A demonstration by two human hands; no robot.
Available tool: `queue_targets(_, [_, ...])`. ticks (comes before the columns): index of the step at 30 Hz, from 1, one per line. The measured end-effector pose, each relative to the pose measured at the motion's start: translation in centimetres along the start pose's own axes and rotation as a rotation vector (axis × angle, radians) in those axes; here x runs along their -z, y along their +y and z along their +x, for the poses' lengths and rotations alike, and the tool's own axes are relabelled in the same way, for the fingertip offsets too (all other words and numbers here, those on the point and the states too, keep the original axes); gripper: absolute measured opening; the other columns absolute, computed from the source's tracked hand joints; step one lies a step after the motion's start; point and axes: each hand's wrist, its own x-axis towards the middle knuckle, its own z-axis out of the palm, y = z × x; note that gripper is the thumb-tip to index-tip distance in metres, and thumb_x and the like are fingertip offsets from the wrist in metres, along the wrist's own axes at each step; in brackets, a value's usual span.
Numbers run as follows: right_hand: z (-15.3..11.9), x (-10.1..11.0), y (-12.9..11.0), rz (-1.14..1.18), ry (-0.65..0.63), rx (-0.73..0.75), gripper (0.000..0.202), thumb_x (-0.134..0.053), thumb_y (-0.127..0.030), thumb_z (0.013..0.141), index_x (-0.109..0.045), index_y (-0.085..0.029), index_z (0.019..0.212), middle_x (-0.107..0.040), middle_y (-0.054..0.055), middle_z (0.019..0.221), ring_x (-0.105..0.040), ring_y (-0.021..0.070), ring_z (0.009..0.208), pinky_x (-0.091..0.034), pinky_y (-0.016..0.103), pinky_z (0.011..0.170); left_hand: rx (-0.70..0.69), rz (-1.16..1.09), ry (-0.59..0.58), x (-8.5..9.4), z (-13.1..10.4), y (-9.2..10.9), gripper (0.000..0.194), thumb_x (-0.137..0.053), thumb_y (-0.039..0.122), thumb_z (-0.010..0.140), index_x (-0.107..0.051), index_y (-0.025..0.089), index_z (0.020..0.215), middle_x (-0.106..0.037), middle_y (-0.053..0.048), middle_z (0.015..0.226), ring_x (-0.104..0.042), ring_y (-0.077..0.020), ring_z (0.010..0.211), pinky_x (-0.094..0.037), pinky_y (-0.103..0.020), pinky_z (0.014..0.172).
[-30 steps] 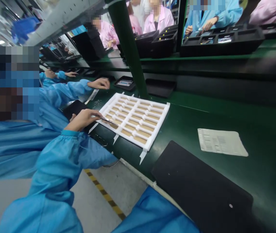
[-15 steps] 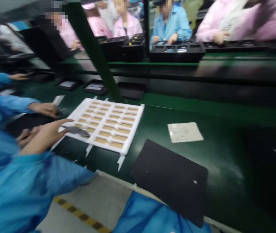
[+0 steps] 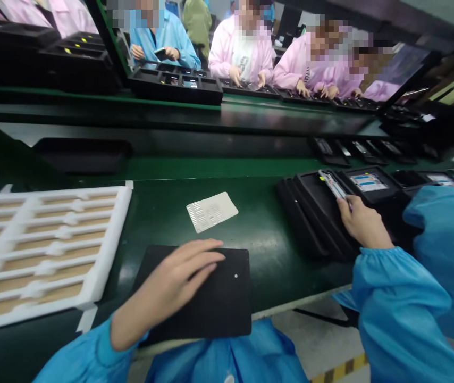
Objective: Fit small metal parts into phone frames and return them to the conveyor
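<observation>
Meanwhile, the left hand (image 3: 171, 284) is lying with fingers spread flat on the black pad (image 3: 215, 298) at lower centre, while the right hand (image 3: 360, 223) is pinching a thin strip (image 3: 333, 184) over black trays (image 3: 314, 213) at right.

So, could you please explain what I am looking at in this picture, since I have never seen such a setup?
The view comes from a camera on a worker's head, looking down at their own two bare hands in blue sleeves. The left hand lies flat on a black mat on the green bench. The right hand reaches into a stack of black trays, fingertips at a small strip-like part; I cannot tell whether it grips it. A white foam tray of tan pieces sits at the left, a small white sheet in the middle. Other people work across the line.
</observation>
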Motion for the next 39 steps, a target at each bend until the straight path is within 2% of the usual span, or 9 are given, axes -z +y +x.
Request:
queue_targets(8, [-5.8,3.7,-4.2,0.038,0.413,0.179,0.031,-0.044,-0.027,0.1,-0.066,-0.008,0.111,-0.072,0.019,0.096,-0.071,0.0272,0.083,-0.046,0.032,0.064,0.368,-0.88,-0.291,-5.1,2.4,5.5,0.057,-0.057,0.04,0.095,-0.037,0.036,0.148,-0.051,-0.007,0.146,-0.055,-0.0263,0.129,-0.051,-0.042,0.104])
queue_targets(12, [-11.9,4.6,-11.4,0.455,0.421,0.662,0.027,-0.05,-0.01,0.097,-0.059,-0.01,0.122,-0.07,0.013,0.113,-0.064,0.0236,0.113,-0.05,0.032,0.097,0.484,-1.418,-0.032,-6.6,3.9,6.7,0.086,-0.061,0.05,0.091,-0.005,0.04,0.155,-0.024,-0.01,0.161,-0.038,-0.0299,0.142,-0.047,-0.043,0.107])
queue_targets(15, [-14.3,4.2,-15.8,0.586,0.305,0.84,0.027,-0.05,-0.012,0.097,-0.057,-0.008,0.123,-0.069,0.014,0.115,-0.06,0.0255,0.12,-0.048,0.04,0.104,0.616,-1.544,0.256,-6.8,4.6,6.6,0.077,-0.061,0.053,0.09,-0.02,0.037,0.153,-0.04,-0.01,0.154,-0.045,-0.0293,0.137,-0.05,-0.041,0.103])
queue_targets(18, [-13.5,3.7,-16.2,0.607,0.231,0.914,0.028,-0.048,-0.022,0.1,-0.057,-0.011,0.124,-0.067,0.013,0.122,-0.059,0.0254,0.121,-0.047,0.041,0.105,0.807,-1.432,0.381,-6.2,4.7,4.8,0.066,-0.066,0.049,0.088,-0.041,0.027,0.145,-0.058,-0.011,0.137,-0.059,-0.0295,0.122,-0.054,-0.04,0.096])
queue_targets(21, [-10.3,3.1,-12.0,0.481,0.299,0.619,0.032,-0.052,-0.033,0.098,-0.058,-0.017,0.125,-0.063,0.014,0.125,-0.057,0.029,0.119,-0.047,0.045,0.102,0.806,-1.168,0.358,-4.8,4.1,1.6,0.057,-0.065,0.05,0.087,-0.052,0.021,0.134,-0.066,-0.009,0.126,-0.064,-0.0285,0.112,-0.055,-0.037,0.093])
queue_targets(24, [-7.2,2.1,-6.1,0.19,0.267,0.231,0.044,-0.049,-0.05,0.094,-0.061,-0.016,0.119,-0.061,0.02,0.112,-0.058,0.0389,0.108,-0.049,0.056,0.089,0.634,-0.817,0.12,-2.8,3.3,-1.0,0.046,-0.057,0.05,0.092,-0.057,0.02,0.127,-0.067,-0.007,0.122,-0.065,-0.0264,0.108,-0.053,-0.035,0.093])
queue_targets(28, [-6.0,2.1,-3.0,0.095,0.141,0.194,0.043,-0.036,-0.055,0.092,-0.063,-0.023,0.101,-0.058,0.014,0.082,-0.059,0.0391,0.082,-0.052,0.054,0.07,0.396,-0.467,-0.197,-1.3,2.7,-1.9,0.034,-0.045,0.045,0.099,-0.061,0.022,0.12,-0.067,-0.005,0.121,-0.064,-0.0242,0.106,-0.051,-0.034,0.091])
queue_targets(34, [-3.9,3.8,-12.1,0.225,0.289,0.337,0.034,-0.043,-0.047,0.095,-0.062,-0.026,0.112,-0.059,0.015,0.097,-0.056,0.0393,0.1,-0.046,0.054,0.088,0.233,-0.244,-0.269,-2.2,2.4,-3.0,0.035,-0.034,0.037,0.104,-0.049,0.019,0.131,-0.053,-0.01,0.142,-0.042,-0.027,0.139,-0.031,-0.047,0.117])
queue_targets(39, [3.6,-2.7,-24.8,0.511,0.135,0.567,0.025,-0.049,-0.032,0.093,-0.066,-0.017,0.106,-0.063,0.015,0.105,-0.055,0.0324,0.104,-0.039,0.05,0.096,0.216,-0.171,-0.31,-2.3,1.7,-3.8,0.036,-0.033,0.035,0.105,-0.045,0.017,0.133,-0.042,-0.011,0.152,-0.019,-0.023,0.15,-0.013,-0.049,0.125])
